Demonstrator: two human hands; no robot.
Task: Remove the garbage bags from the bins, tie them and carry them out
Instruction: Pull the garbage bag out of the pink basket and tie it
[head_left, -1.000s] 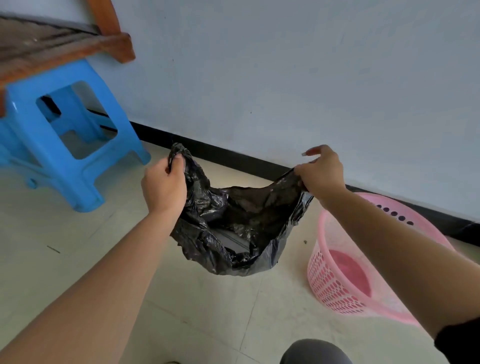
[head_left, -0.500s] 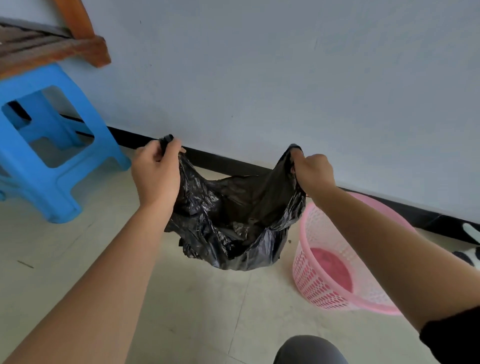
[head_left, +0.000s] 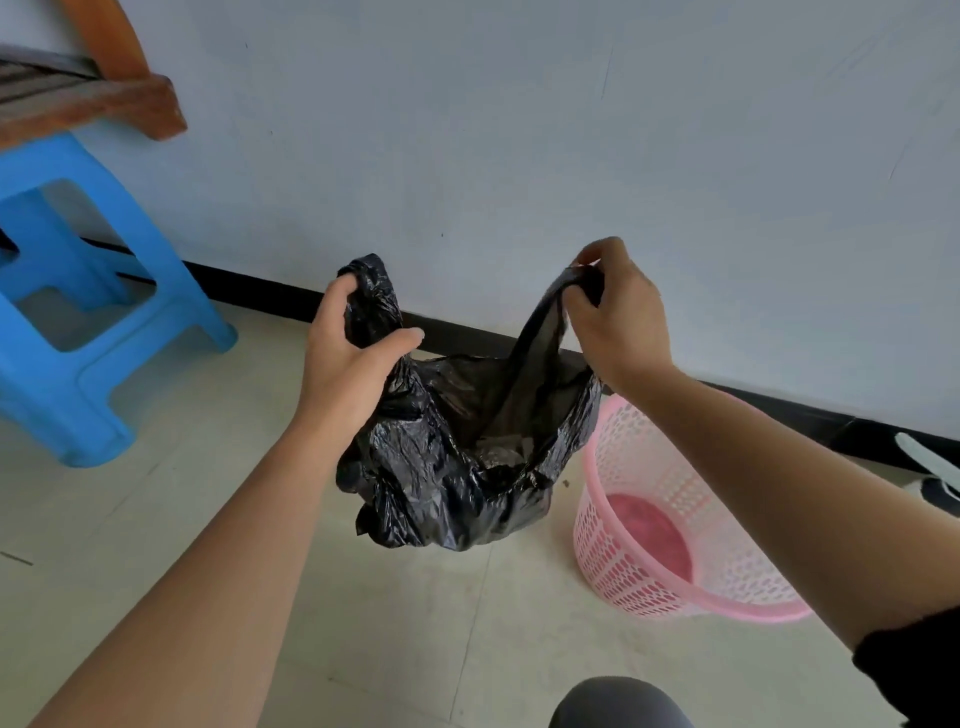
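Garbage bag (head_left: 457, 467) rim stretched higher between left hand (head_left: 348, 358), right hand (head_left: 618, 322).

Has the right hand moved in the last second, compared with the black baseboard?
Yes, upward. Earlier the right hand overlapped the black baseboard; now most of it is above it, before the wall, pinching the garbage bag.

**Pale tiled floor: stool and bin**

The pale tiled floor (head_left: 218, 545) carries a blue moulded plastic stool (head_left: 78, 384) at its far left edge by the wall. A pink perforated round plastic bin (head_left: 618, 566) stands upright on the right, near the black skirting (head_left: 260, 288).
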